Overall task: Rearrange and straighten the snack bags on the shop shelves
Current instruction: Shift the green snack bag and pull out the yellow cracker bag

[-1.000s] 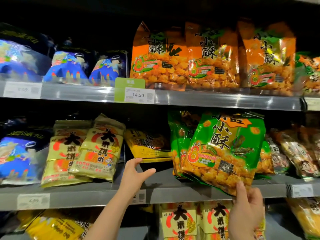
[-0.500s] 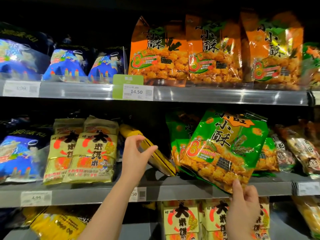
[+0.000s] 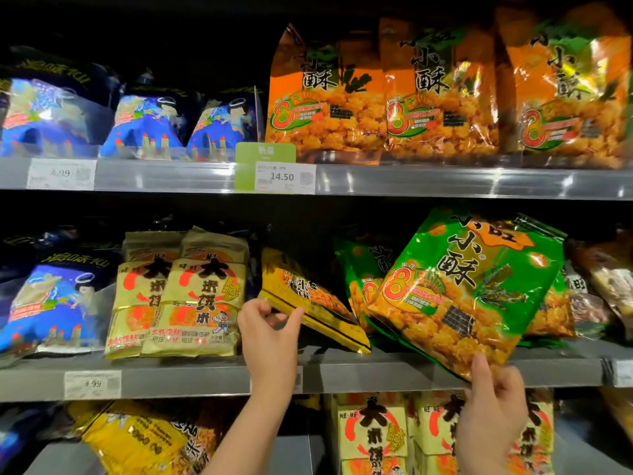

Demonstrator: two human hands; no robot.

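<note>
Grip first: left hand (image 3: 270, 334) pinching the lower left corner of the yellow bag (image 3: 310, 296), thumb in front, fingers curled behind; right hand (image 3: 493, 413) pinching the bottom edge of the green bag (image 3: 476, 286) between thumb and fingers.

Both bags at the middle shelf (image 3: 376, 375), both tilted. Yellow bag slanting down and away to the right of the left pinch, far corner on the shelf. Green bag leaning up and to the left from the right pinch, bottom edge hanging out past the shelf lip.

To do this well:
- Pivot the yellow bag upright about the pinched corner, turn its face forward, then slide it back into the gap.
- Hold by the flat seam only; probably brittle contents, so no squeezing.
- Keep the green bag lifted clear until the yellow one stands, then set it down square.

Around the grips:
- Just left of the left pinch, pale rice-cracker bags (image 3: 191, 293) standing upright, close enough to get knocked over.
- Between the two grips, more green bags (image 3: 359, 275) crowding the yellow bag's low end, likely the main obstruction.
- Above, orange bags (image 3: 329, 97) and a green price tag (image 3: 274, 169).
- Well left, blue bags (image 3: 51, 303).
</note>
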